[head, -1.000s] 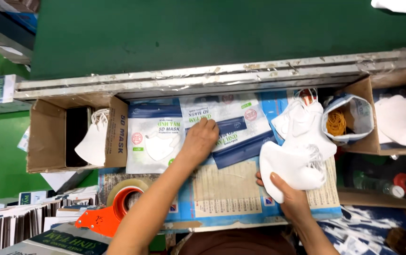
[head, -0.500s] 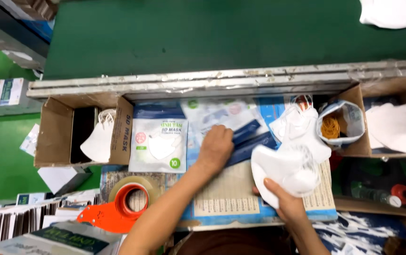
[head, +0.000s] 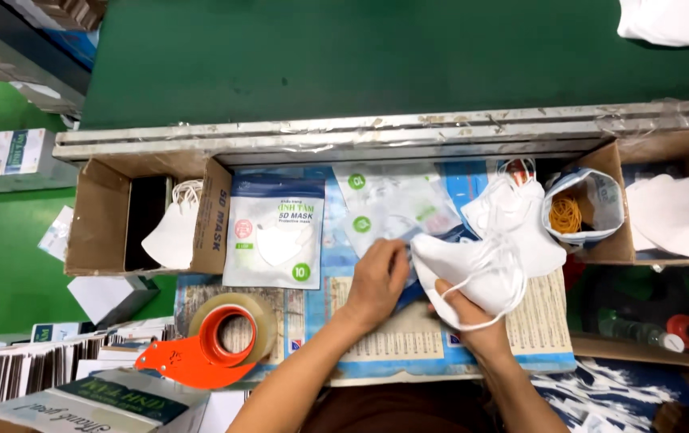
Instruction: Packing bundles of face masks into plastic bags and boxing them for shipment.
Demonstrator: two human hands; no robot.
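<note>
While the right hand clamps a white mask palm-up, the left hand, fingers pinched, presses a clear pouch mid-desk.

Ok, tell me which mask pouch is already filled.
The blue-topped pouch lying beside the cardboard box: a white mask shows through its window. The pouch under the left hand looks clear and flat.

1 head-worn view, looking steeply down at the cluttered bench from close above. Green conveyor fills the top (no second view).
</note>
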